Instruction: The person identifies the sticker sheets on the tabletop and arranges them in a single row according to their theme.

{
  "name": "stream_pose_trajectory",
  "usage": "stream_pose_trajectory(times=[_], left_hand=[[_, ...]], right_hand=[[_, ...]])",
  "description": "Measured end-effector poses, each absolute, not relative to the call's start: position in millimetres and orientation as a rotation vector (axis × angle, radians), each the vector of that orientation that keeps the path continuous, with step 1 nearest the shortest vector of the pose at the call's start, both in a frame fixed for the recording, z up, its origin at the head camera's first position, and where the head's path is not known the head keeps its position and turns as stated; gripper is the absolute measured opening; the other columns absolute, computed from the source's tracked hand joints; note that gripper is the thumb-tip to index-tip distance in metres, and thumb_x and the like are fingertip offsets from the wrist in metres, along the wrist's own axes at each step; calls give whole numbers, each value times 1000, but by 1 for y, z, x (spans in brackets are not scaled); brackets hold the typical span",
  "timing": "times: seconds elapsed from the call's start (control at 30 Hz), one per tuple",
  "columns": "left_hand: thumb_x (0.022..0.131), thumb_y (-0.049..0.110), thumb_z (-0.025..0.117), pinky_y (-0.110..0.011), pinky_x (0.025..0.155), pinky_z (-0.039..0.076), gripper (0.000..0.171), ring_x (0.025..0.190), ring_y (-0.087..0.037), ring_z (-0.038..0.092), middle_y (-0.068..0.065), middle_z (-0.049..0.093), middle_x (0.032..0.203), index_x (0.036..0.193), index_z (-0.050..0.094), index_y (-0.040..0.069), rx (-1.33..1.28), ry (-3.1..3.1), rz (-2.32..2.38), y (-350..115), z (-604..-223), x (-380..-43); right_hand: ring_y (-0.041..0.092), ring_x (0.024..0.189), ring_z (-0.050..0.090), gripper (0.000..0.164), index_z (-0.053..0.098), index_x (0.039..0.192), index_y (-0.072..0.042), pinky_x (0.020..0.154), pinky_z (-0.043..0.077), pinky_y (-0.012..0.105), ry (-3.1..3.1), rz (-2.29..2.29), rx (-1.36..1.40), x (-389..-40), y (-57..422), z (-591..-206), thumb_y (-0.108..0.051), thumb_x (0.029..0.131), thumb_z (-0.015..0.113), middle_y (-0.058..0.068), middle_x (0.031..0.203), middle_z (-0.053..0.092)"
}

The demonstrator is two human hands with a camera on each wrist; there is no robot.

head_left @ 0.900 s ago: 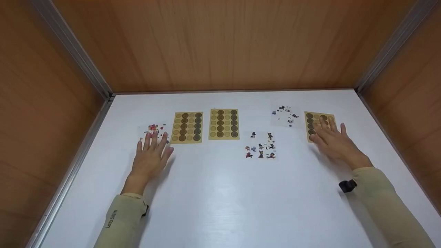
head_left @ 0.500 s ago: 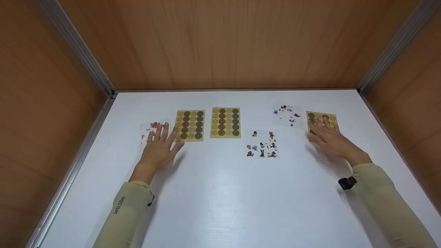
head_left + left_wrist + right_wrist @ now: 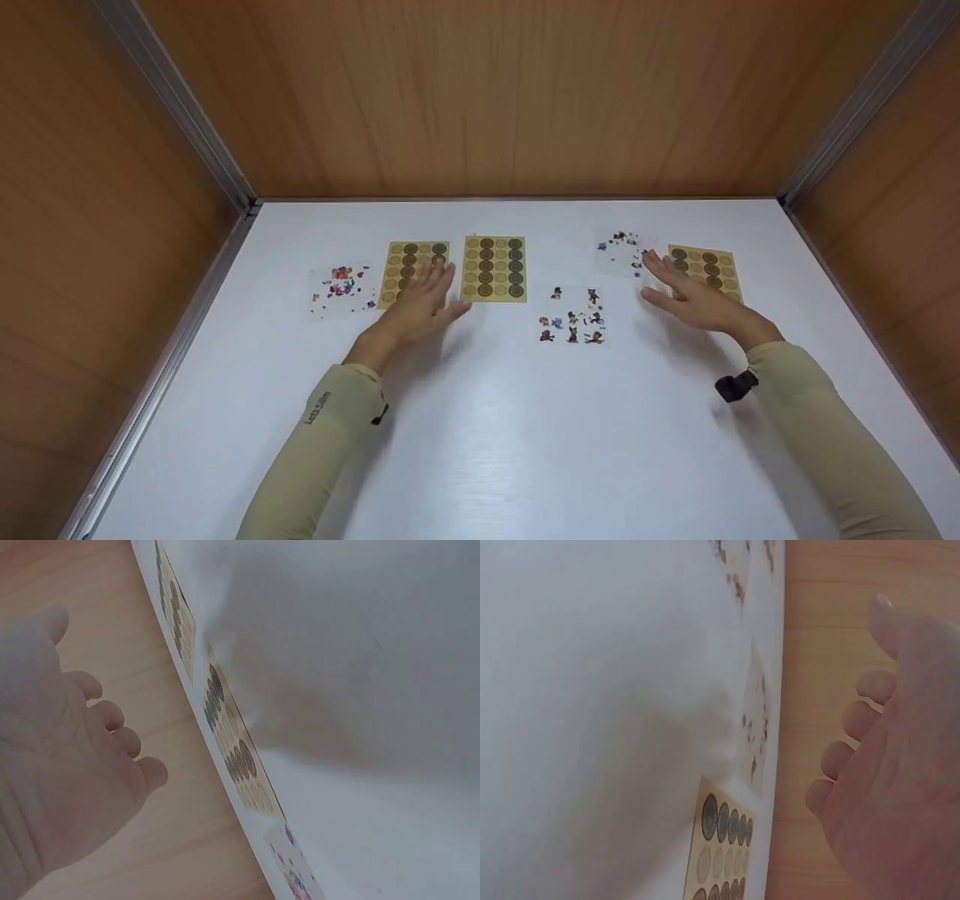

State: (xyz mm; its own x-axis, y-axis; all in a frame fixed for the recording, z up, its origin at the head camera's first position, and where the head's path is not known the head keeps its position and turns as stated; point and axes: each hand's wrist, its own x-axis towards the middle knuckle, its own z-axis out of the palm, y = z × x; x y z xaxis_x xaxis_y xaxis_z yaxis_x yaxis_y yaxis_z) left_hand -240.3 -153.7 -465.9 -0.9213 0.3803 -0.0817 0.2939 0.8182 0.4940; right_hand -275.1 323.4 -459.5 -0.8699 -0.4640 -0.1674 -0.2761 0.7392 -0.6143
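My left hand (image 3: pixel 415 309) hovers with relaxed fingers over the lower right part of a tan sheet of round stickers (image 3: pixel 396 255), hiding some of its circles. To its right lies a second tan sheet of round stickers (image 3: pixel 493 268). My right hand (image 3: pixel 696 301) is held above the table, partly covering a third, slightly turned tan sheet (image 3: pixel 716 264); its fingertips reach toward a clear sticker sheet (image 3: pixel 619 255) with small figures. Between the hands lies another clear sheet with cartoon animal stickers (image 3: pixel 572 319). In both wrist views the palms hold nothing.
A clear sheet with red and purple stickers (image 3: pixel 341 289) lies at the left. The white table (image 3: pixel 480 435) is bounded by a wooden back panel (image 3: pixel 480 97) and side panels with metal edge strips (image 3: pixel 176 330).
My left hand has moved right, from the red and purple sticker sheet to the leftmost tan sheet. My right hand has shifted left, uncovering more of the right tan sheet.
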Motion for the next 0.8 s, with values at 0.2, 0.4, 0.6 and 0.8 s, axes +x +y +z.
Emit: stream_pose_trajectory(times=[0.2,0.4,0.6,0.8], left_hand=[[97,66,50,-50,125,0,97,155,-28,-10,-11,-5,168,163,8,8,648,2730,717,-108,-471,-251],[85,71,65,-52,124,0,118,155,-31,-9,-18,-6,168,162,7,2,754,2668,640,-70,-479,-263],[71,78,72,-49,125,-1,136,155,-28,-8,-15,-5,169,162,5,3,773,2661,486,-46,-487,-277],[68,83,70,-46,125,0,139,155,-24,-6,-11,-2,169,163,3,6,749,2667,379,-28,-489,-282]], right_hand=[[36,154,10,82,3,164,-28,122,16,59,2554,-919,-625,-280,301,-467,-55,103,51,4,170,1],[35,154,-2,105,0,164,-24,124,4,56,2517,-902,-687,-281,282,-475,-50,92,72,11,169,-5],[44,151,-14,126,0,160,3,121,-5,60,2505,-785,-801,-289,271,-488,-41,80,86,24,166,-12],[45,151,-11,125,3,159,4,121,-4,60,2507,-650,-836,-291,267,-494,-51,80,82,24,166,-9]])
